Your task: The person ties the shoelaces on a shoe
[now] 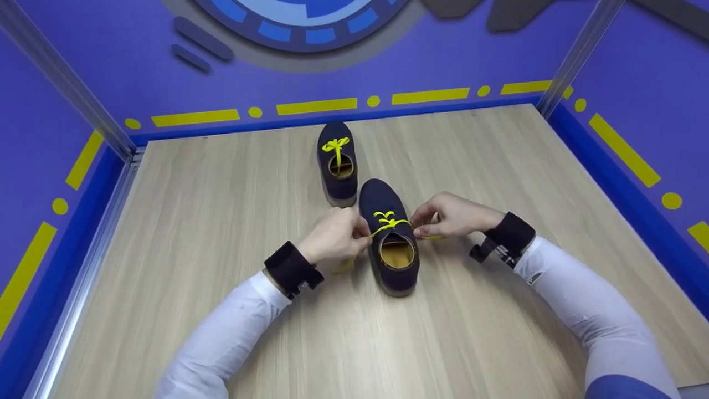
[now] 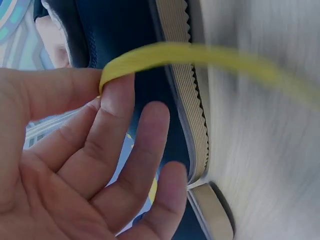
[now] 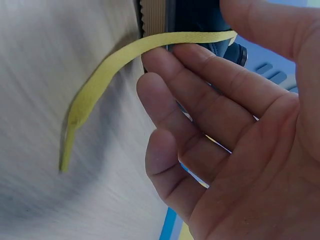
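Observation:
A dark shoe with yellow laces stands between my two hands, its toe pointing away from me. At its left side my left hand pinches one end of the yellow shoelace between thumb and fingertips; the loose tail runs off over the table. My right hand is at the shoe's right side, pinching the other half of the lace near the thumb, with its tipped end hanging free. Across the shoe's opening the laces cross and stretch out to both sides.
A matching dark shoe with its yellow lace tied in a bow stands farther back, slightly left. Both are on a wood-grain table, enclosed by blue-purple panels at the back and sides. Each wrist wears a black band.

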